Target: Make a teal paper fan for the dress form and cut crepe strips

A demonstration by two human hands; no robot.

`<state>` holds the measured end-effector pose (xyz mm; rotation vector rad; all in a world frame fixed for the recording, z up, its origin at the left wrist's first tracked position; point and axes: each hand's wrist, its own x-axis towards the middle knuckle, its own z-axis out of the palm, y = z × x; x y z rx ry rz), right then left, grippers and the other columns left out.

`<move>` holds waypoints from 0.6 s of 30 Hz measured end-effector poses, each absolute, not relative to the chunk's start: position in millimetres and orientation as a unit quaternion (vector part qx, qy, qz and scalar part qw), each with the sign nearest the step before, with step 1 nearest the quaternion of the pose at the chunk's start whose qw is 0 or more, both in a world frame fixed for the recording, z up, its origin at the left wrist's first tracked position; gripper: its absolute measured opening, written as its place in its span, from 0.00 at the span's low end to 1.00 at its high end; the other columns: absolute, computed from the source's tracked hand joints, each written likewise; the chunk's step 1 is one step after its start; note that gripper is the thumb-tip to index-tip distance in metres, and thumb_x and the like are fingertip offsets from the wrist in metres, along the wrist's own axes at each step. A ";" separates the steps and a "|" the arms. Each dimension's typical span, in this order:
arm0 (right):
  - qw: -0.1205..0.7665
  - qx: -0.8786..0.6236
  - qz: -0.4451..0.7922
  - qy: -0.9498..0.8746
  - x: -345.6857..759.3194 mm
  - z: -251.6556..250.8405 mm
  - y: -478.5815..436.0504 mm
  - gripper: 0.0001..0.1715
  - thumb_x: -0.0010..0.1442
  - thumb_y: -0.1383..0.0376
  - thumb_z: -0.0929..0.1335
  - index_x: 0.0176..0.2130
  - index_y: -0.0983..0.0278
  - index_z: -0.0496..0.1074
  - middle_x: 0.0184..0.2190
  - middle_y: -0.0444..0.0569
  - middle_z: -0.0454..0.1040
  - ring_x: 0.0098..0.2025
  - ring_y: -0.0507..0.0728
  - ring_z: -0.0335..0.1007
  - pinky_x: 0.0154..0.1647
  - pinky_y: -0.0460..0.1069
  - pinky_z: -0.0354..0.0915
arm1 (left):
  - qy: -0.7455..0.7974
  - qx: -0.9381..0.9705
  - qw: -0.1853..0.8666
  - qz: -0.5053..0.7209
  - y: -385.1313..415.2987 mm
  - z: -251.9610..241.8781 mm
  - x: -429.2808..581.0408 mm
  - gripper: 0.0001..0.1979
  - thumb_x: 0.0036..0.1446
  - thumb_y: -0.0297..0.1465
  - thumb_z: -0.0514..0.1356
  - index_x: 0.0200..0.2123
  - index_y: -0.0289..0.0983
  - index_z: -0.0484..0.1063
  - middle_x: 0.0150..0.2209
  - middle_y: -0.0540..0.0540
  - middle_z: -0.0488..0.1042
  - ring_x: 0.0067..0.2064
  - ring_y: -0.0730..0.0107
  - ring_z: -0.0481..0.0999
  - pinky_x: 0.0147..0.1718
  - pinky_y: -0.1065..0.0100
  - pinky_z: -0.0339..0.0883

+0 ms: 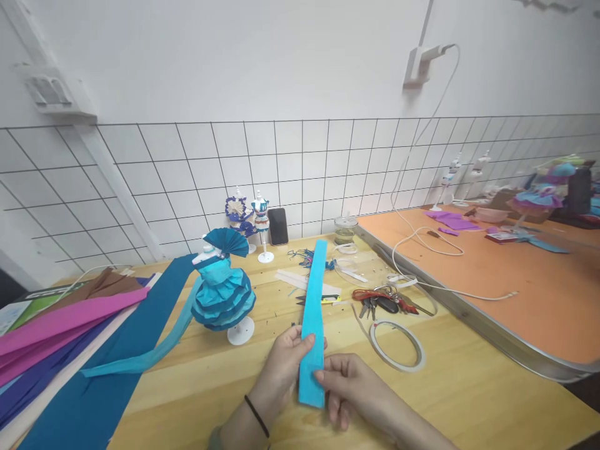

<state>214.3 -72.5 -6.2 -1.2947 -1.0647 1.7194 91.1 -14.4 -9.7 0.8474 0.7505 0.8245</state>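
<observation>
A long, narrow strip of bright blue crepe paper (315, 294) stands up from between my hands, its far end pointing toward the wall. My left hand (287, 359) pinches its left edge, thumb on top and fingers behind. On the right edge, lower down, my right hand (349, 384) grips the strip between thumb and fingers. Left of my hands is a small white mannequin (240, 330) on a round base, wearing a layered blue paper dress (222, 294) with a pleated dark blue fan (228, 242) at the top. Scissors partly hidden behind the strip lie near a yellow cutter (330, 299).
Crepe paper sheets in pink (70, 325), dark blue (135, 350) and other colours lie at left. A tape roll (397, 345) and keys (387, 301) lie at right. Two small mannequins and a phone (278, 226) stand by the wall. An orange table (506, 300) adjoins on the right.
</observation>
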 end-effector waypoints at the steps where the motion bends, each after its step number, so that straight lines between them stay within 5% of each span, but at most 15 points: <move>1: 0.359 -0.505 0.665 -0.417 213.4 -7.2 -72.1 0.27 0.39 0.45 0.70 0.22 0.67 0.65 0.09 0.40 0.66 0.09 0.46 0.58 0.10 0.40 0.55 | 0.344 0.389 0.765 0.382 -15.0 -9.5 91.0 0.14 0.46 0.34 0.65 0.33 0.32 0.69 0.30 0.43 0.76 0.32 0.68 0.74 0.31 0.69 0.66; 18: 0.390 -0.527 0.607 -0.449 219.4 -15.9 -73.1 0.30 0.40 0.41 0.68 0.20 0.64 0.61 0.06 0.37 0.62 0.08 0.44 0.51 0.10 0.41 0.47 | 0.319 0.393 0.768 0.392 -15.4 3.0 84.6 0.12 0.47 0.34 0.64 0.34 0.32 0.70 0.28 0.47 0.74 0.27 0.75 0.70 0.29 0.72 0.65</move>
